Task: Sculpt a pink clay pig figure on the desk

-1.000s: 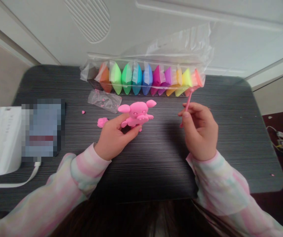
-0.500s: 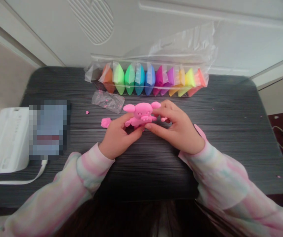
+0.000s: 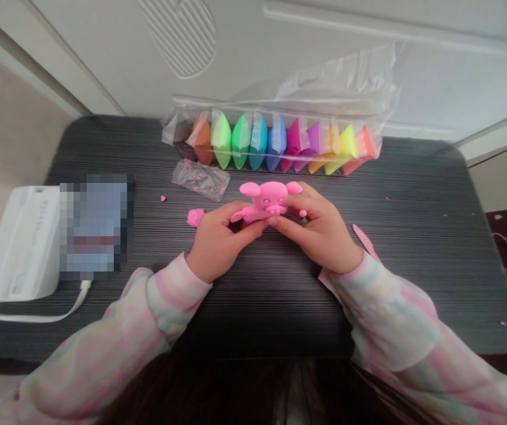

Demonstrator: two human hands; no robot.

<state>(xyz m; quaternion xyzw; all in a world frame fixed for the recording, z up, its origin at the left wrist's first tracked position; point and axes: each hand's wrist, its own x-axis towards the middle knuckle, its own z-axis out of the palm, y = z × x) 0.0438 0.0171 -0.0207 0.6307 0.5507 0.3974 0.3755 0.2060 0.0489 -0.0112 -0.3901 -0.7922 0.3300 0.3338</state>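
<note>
In the head view, the pink figure (image 3: pixel 271 193) is held over the tabletop (image 3: pixel 262 307), pinched by the left hand (image 3: pixel 218 239) from 8 o'clock and by the right hand (image 3: pixel 324 230) from 4 o'clock, the thumbs brought close together. A pink tool (image 3: pixel 363 238) is seen at the right wrist, toward 4 o'clock. Coloured packets (image 3: pixel 258 144) are lined up at 12 o'clock; a pink lump (image 3: pixel 195 217) is seen at 9 o'clock, beside the left hand.

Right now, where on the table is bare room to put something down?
Between the pink tool and the right edge of the table, apart from tiny crumbs; a smaller patch lies between the sleeves. Crowded: the back, with coloured packets, and the left, with the white box.
</note>
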